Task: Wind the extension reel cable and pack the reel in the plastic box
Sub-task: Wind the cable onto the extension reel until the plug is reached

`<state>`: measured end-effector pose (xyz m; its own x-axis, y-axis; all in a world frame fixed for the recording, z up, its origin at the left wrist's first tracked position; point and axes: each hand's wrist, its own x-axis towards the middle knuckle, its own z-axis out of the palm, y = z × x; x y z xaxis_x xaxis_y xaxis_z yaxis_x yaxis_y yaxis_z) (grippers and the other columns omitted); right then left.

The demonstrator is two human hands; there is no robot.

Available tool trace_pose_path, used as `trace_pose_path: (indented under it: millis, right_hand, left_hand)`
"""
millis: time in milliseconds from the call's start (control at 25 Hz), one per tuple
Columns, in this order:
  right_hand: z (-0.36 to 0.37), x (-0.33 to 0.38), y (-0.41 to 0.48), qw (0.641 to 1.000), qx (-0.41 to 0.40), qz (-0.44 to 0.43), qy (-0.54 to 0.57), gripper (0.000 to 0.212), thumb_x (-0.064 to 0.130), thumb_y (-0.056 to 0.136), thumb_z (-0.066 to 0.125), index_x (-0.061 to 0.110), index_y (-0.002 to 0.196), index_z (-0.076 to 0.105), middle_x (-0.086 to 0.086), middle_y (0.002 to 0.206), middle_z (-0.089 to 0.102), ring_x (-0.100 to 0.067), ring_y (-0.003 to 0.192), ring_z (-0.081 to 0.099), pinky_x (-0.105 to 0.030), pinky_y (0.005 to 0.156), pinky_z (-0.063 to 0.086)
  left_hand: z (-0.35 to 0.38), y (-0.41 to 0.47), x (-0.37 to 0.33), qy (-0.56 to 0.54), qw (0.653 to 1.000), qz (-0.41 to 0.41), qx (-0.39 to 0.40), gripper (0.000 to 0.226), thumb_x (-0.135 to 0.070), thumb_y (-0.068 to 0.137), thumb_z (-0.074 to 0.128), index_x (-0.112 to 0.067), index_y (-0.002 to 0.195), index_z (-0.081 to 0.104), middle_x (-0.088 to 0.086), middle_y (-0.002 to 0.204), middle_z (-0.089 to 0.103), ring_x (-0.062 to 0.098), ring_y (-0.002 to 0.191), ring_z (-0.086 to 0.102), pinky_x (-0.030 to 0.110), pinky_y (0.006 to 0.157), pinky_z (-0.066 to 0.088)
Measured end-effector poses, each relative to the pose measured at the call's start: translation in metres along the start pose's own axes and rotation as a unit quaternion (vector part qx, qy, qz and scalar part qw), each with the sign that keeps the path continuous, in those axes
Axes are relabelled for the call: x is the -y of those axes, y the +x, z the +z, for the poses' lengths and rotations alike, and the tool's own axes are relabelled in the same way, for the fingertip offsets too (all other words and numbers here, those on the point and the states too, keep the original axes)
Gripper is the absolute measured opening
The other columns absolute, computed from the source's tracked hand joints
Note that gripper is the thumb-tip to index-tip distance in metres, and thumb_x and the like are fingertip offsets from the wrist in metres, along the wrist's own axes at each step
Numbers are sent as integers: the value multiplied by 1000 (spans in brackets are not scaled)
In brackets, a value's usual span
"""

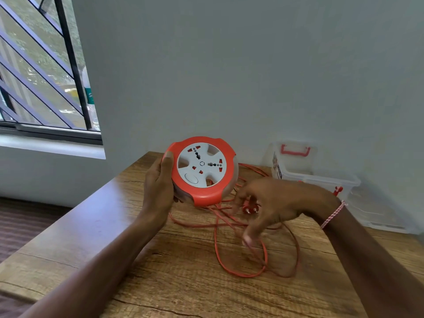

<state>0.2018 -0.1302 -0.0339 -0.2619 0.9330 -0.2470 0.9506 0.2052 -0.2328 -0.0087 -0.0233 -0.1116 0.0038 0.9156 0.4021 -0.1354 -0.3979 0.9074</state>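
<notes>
My left hand (158, 187) grips the round orange-and-white extension reel (202, 168) by its left rim and holds it tilted up, socket face toward me, above the wooden table (110, 237). Its orange cable (241, 271) lies in loose loops on the table below and to the right. The orange plug (250, 208) rests on the table just behind my right hand (270, 203). That hand hovers over the loops, blurred, fingers spread and curled downward, holding nothing that I can see. A clear plastic box (321, 177) with red latches stands at the back right by the wall.
The box's clear lid (296, 150) with a red handle leans against the grey wall behind the box. A barred window (41, 72) is at the upper left. The table's left edge drops to a dark floor (27, 226).
</notes>
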Motion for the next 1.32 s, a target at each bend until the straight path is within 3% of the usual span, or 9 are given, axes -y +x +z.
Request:
trace_pose_path:
  millis: [120,280,400,480,680,840,1040,1160,1320]
  right_hand:
    - [-8,-8,-3,981,-172,-58,69,13,30,78,86,25,86,77,12,81,74,-2,75,67,-28,72,55]
    - [-11,3,-5,929,-342,-134,44,25,38,84,79,31,107,71,11,91,72,-8,77,68,-29,69,58]
    - [1,15,3,917,-324,-86,-218,54,60,90,60,46,140,44,10,123,60,-13,102,63,-33,73,57]
    - [9,20,10,904,-309,-66,-288,61,63,95,50,48,149,27,5,134,55,-19,112,59,-33,71,52]
    - [13,23,18,886,-319,-91,-325,60,65,93,48,49,148,29,-2,122,63,-22,97,65,-28,61,39]
    - [22,26,21,882,-414,-17,-225,69,82,80,47,36,131,55,3,93,72,-20,77,66,-29,61,45]
    - [28,27,33,891,-445,56,67,49,70,77,69,26,96,61,9,80,63,-14,75,64,-33,66,57]
    - [7,16,15,918,-394,-11,-44,44,63,82,70,34,114,63,11,89,70,-11,78,68,-30,70,57]
    - [-2,16,1,915,-284,-53,-281,64,58,90,62,50,146,32,7,127,55,-16,95,64,-25,63,48]
  left_hand:
    - [1,-2,1,3,1000,-7,20,31,-45,106,42,-31,108,69,5,95,79,27,83,78,60,74,59]
    - [4,-6,1,24,997,3,74,31,-45,106,43,-34,105,71,18,98,76,45,88,73,74,74,52]
    - [5,-8,-2,27,994,17,101,30,-44,105,44,-35,103,72,20,98,75,47,87,72,71,75,53]
    - [6,-8,-4,25,993,20,110,28,-42,105,44,-39,103,71,18,99,75,45,87,73,65,76,56]
    - [8,-10,-3,36,991,15,128,27,-37,106,44,-32,111,69,9,97,78,23,79,76,32,67,61]
    - [10,-13,-2,20,990,19,136,32,-43,102,46,-26,113,70,14,98,77,32,83,75,42,72,60]
    - [11,-14,-2,15,990,19,138,28,-42,103,44,-32,115,67,7,102,78,27,86,78,40,73,64]
    - [8,-11,-1,28,990,14,134,33,-47,100,44,-30,114,68,7,98,78,28,82,78,37,68,62]
    - [8,-11,-2,41,990,15,135,33,-45,102,44,-27,114,69,9,94,78,25,78,77,26,61,60]
